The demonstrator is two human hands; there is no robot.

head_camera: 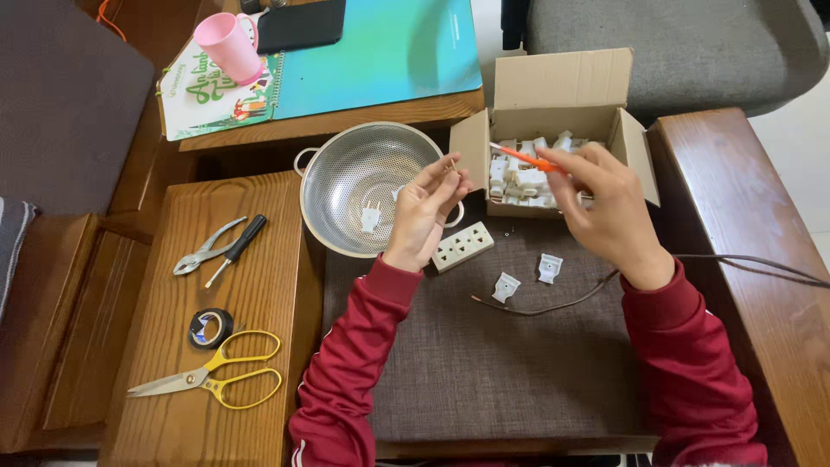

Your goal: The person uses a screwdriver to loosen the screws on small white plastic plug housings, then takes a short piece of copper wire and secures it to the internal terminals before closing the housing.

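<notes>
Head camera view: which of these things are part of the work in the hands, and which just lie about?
In use: left hand, right hand, thin orange screwdriver, cardboard box of white plugs, white socket strip.
Lying about: yellow-handled scissors, pink plastic cup, black tape roll.

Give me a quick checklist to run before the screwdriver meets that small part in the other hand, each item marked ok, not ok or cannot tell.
1. Right hand grips the orange screwdriver: ok, held near its back end.
2. Left hand pinches the small metal part at the fingertips: ok, though the part is too small to identify.
3. Screwdriver tip lined up with the part: not ok, a gap separates them.
4. Plug halves within reach on the grey cushion: ok, two lie beside the brown cable.
5. Cable end stripped: cannot tell.
6. Colander close enough to take finished pieces: ok, one white plug lies inside.
</notes>
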